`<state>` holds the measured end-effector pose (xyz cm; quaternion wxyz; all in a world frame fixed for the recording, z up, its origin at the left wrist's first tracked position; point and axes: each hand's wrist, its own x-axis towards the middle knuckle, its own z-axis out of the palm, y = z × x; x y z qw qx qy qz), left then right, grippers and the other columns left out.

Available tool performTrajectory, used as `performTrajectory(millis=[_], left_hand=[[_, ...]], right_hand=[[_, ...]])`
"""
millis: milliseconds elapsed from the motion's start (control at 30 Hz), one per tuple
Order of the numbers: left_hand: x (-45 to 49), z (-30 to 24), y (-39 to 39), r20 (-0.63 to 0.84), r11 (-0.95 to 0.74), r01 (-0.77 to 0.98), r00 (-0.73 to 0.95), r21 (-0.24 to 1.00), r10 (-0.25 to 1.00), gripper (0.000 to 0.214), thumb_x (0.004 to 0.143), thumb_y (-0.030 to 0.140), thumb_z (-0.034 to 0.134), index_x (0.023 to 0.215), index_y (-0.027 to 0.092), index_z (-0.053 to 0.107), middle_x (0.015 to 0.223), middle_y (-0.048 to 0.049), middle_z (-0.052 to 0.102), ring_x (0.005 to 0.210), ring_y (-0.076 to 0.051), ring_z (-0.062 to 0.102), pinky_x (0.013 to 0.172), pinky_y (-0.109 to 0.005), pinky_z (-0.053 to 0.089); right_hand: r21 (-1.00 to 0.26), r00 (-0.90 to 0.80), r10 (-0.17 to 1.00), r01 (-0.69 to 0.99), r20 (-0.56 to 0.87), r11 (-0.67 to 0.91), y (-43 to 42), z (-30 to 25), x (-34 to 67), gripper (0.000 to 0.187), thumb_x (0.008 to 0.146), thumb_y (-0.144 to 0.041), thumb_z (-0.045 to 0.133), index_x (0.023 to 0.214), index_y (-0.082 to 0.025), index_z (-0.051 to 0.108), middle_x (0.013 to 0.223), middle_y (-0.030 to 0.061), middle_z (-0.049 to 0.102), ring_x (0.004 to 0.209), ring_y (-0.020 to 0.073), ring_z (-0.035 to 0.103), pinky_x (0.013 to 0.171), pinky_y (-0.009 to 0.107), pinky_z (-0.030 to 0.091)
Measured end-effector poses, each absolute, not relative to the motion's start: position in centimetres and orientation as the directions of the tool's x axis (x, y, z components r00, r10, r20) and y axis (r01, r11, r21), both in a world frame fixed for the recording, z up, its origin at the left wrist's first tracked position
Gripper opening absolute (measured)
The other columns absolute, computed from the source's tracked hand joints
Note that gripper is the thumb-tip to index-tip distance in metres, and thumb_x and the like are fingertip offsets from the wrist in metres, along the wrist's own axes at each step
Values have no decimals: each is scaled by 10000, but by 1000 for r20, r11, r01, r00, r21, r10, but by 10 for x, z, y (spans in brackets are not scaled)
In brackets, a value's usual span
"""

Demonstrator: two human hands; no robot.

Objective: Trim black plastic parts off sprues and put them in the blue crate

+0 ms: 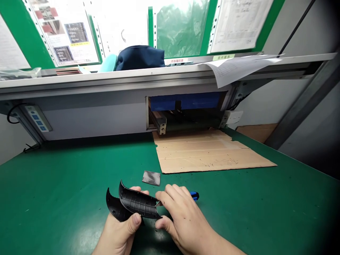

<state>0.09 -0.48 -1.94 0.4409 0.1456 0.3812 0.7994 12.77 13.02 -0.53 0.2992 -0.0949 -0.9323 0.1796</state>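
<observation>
My left hand is closed around two curved black plastic parts with ribbed surfaces, held just above the green table. My right hand is closed on a small tool with a blue handle. The tool's tip meets the right end of the black parts near the thumb and forefinger. Much of the tool is hidden under my fingers.
A small grey square piece lies on the table just beyond my hands. A flattened cardboard sheet lies further back, under a shelf opening. A dark blue bag and loose papers rest on the shelf above.
</observation>
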Motion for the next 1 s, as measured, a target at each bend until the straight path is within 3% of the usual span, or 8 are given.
performTrajectory(millis=[233, 533, 700, 900, 1000], left_hand=[[4, -16, -6, -123, -328, -614, -576, 718, 808, 541, 616, 282, 882, 1101, 233, 646, 1192, -126, 646, 1089, -296, 607, 889, -354, 516], [4, -14, -9, -128, -297, -594, -568, 748, 813, 537, 590, 305, 892, 1067, 224, 661, 1171, -129, 654, 1066, -334, 614, 944, -443, 497], [4, -17, -10, -109, -295, -567, -571, 769, 813, 525, 582, 324, 895, 1052, 245, 672, 1138, -111, 675, 1037, -304, 631, 909, -394, 517], [2, -22, -11, -110, -286, -524, -601, 803, 792, 537, 565, 328, 900, 1043, 235, 672, 1129, -112, 675, 1021, -319, 634, 974, -448, 472], [1, -21, -11, -108, -279, -509, -606, 814, 788, 547, 570, 334, 895, 1056, 228, 667, 1146, -127, 667, 1064, -349, 611, 1002, -484, 443]], right_hand=[[-335, -766, 306, 126, 566, 934, 128, -7, 125, 735, 952, -696, 49, 860, -177, 562, 800, 47, 485, 705, 218, 377, 643, 323, 225], [-296, -785, 294, 148, 545, 944, 127, -11, 124, 703, 956, -684, 36, 748, -173, 471, 751, 33, 481, 679, 206, 366, 621, 317, 202], [-276, -807, 282, 154, 519, 949, 128, -14, 125, 700, 985, -625, -8, 720, -170, 454, 726, 34, 484, 671, 199, 367, 619, 326, 191], [-310, -833, 285, 145, 475, 940, 129, -17, 127, 679, 997, -633, 48, 700, -173, 449, 673, 25, 482, 652, 188, 373, 618, 325, 196], [-426, -870, 252, 54, 423, 903, 132, -15, 128, 687, 972, -689, 63, 692, -177, 426, 657, 8, 483, 623, 173, 383, 617, 306, 230]])
